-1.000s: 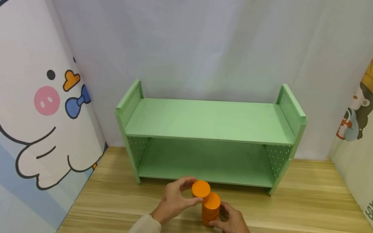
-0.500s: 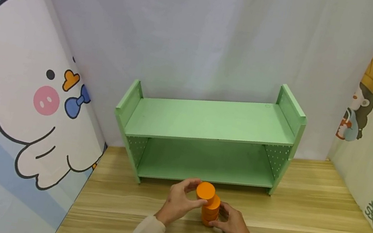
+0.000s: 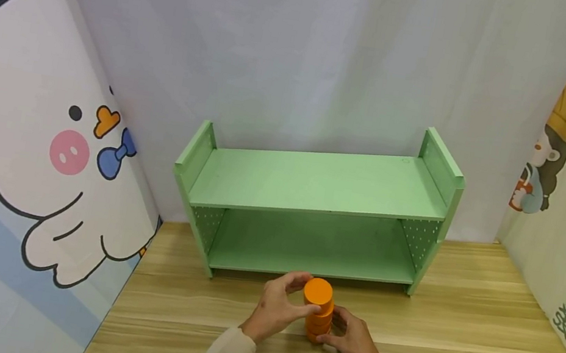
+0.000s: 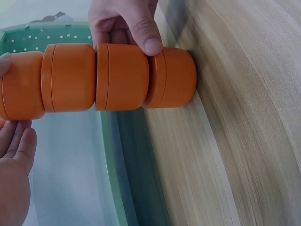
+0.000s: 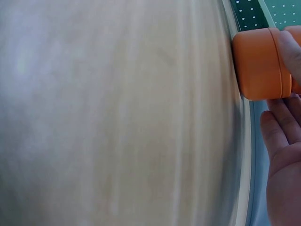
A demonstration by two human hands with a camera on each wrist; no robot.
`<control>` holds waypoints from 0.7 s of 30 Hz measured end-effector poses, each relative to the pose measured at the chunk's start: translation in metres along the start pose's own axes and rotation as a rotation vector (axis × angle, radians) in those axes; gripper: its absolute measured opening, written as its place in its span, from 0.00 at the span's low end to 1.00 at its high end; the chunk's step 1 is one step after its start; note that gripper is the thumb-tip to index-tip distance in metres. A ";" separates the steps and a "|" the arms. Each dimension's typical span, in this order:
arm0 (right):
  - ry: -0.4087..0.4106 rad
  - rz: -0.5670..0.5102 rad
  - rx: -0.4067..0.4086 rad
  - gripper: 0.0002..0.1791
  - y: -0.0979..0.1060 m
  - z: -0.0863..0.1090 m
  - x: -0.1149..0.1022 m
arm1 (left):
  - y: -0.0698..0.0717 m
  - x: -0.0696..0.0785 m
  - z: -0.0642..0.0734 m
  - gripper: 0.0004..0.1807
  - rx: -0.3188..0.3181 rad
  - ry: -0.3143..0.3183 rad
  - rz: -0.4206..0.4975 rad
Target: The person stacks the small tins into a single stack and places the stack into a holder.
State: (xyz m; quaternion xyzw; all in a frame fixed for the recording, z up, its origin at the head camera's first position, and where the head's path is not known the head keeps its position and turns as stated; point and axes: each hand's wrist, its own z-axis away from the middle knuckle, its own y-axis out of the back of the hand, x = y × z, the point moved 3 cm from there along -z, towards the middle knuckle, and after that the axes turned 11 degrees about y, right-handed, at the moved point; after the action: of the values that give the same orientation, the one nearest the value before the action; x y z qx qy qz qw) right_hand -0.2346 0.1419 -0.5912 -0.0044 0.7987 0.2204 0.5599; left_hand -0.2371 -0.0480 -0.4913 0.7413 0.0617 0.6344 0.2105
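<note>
Several round orange jars with seamed lids stand in one upright stack on the table. My left hand holds the top jar between thumb and fingers, over the jar beneath it. The left wrist view shows the stack sideways, with the top jar in line with the others and seemingly touching. My right hand grips low on the stack. Its thumb lies near the lid of the bottom jar, and its fingers are behind. The right wrist view shows that bottom jar against the tabletop.
Just behind the stack stands a green two-tier shelf with perforated side panels. The wooden table extends to both sides. A pale curtain hangs at the back, and printed cartoon cloths hang left and right.
My left hand has moved right with its jar, from beside the stack's top to directly over it. The right hand and lower jars have stayed put.
</note>
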 end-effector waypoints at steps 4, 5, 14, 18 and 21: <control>0.008 -0.006 -0.002 0.38 0.000 0.000 0.000 | -0.002 0.000 0.000 0.32 -0.006 -0.001 0.000; 0.010 -0.006 -0.003 0.38 0.000 0.000 -0.001 | -0.002 0.000 0.000 0.32 -0.008 0.005 0.004; 0.003 0.021 -0.011 0.38 0.001 0.000 -0.001 | -0.005 0.002 0.001 0.32 -0.008 -0.005 0.028; 0.003 0.001 -0.017 0.39 0.001 0.000 -0.001 | -0.006 0.001 0.001 0.32 -0.009 0.008 0.031; 0.009 -0.009 -0.019 0.38 0.000 0.000 -0.001 | -0.006 -0.002 0.001 0.33 -0.011 0.015 0.029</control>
State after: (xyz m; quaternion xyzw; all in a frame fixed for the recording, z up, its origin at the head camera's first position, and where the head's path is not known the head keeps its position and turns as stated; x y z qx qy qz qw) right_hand -0.2341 0.1419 -0.5898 -0.0143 0.7989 0.2257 0.5573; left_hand -0.2354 -0.0435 -0.4952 0.7361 0.0491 0.6432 0.2050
